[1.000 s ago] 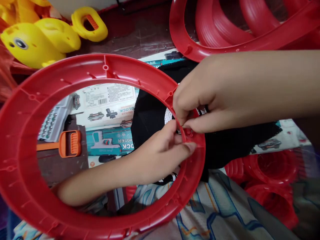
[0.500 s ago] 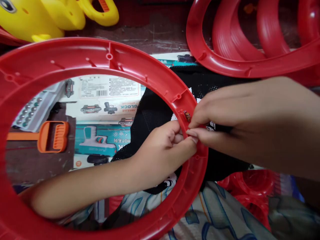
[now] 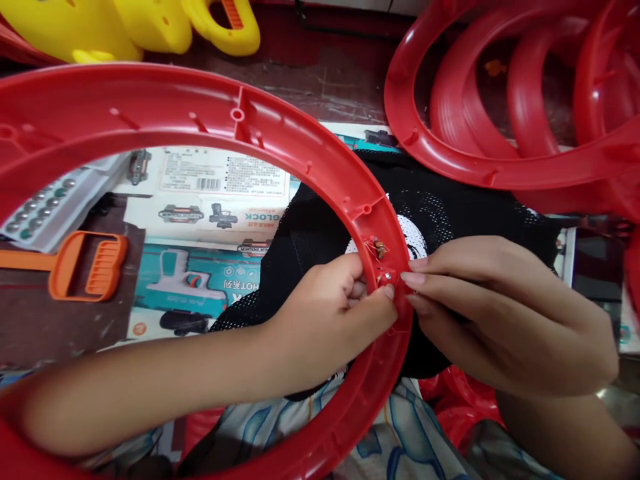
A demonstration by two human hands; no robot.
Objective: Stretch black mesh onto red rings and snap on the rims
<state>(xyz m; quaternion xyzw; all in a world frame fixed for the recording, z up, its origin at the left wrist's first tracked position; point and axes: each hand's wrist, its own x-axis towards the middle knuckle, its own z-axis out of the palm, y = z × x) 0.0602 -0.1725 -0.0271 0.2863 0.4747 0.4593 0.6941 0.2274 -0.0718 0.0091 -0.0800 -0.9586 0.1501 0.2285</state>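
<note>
A large red plastic ring [image 3: 300, 143], with its ribbed hollow side facing me, is tilted across the left of the view. My left hand [image 3: 345, 293] reaches through its middle and grips the right part of the band, thumb on the hollow side. Just above that thumb, a small shiny metal piece [image 3: 387, 276] sits in the channel. A small brownish part with thin wires [image 3: 379, 249] lies a little further up. My right hand [image 3: 500, 307] has its fingertips bunched at the ring's outer edge; whatever they pinch, if anything, is hidden.
Behind stand more red rings [image 3: 440, 167] and a yellow toy [image 3: 150, 27]. An orange handle [image 3: 90, 267] and a tray of shiny balls [image 3: 40, 207] lie left, beside printed toy boxes [image 3: 200, 267]. Black mesh cloth [image 3: 310, 220] lies beneath the ring, with red parts [image 3: 465, 393] below right.
My right hand has drawn back from inside the channel to the ring's outer edge, uncovering the metal piece and wired part. My left hand keeps its grip. The view has shifted slightly.
</note>
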